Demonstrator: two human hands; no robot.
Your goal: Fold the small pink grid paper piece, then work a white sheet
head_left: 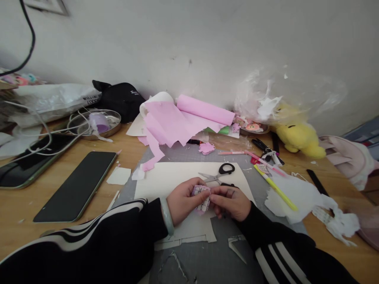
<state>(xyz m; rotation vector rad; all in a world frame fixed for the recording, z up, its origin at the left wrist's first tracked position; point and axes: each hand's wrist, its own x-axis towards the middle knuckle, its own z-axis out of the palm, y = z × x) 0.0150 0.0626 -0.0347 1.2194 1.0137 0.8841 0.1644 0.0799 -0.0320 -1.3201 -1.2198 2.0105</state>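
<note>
A small pink-edged piece with a white face and dark grid lines (203, 205) is pinched in my left hand (184, 201), its thumb lying across it. At its right edge, my right hand (232, 203) closes thumb and forefinger on the same piece. Both hands are just above a large cream paper sheet (166, 173). Scissors with black handles (217, 177) lie on that sheet, right behind my fingers, with blades pointing left. Part of the gridded piece is hidden under the fingers.
A grey cutting mat (177, 260) with paper offcuts lies beneath. Pink paper (166, 122) is heaped at the back. Left are a dark phone (77, 185) and a metal dish (115, 118); right are a yellow marker (275, 187), white scraps (291, 193) and a yellow plush toy (299, 136).
</note>
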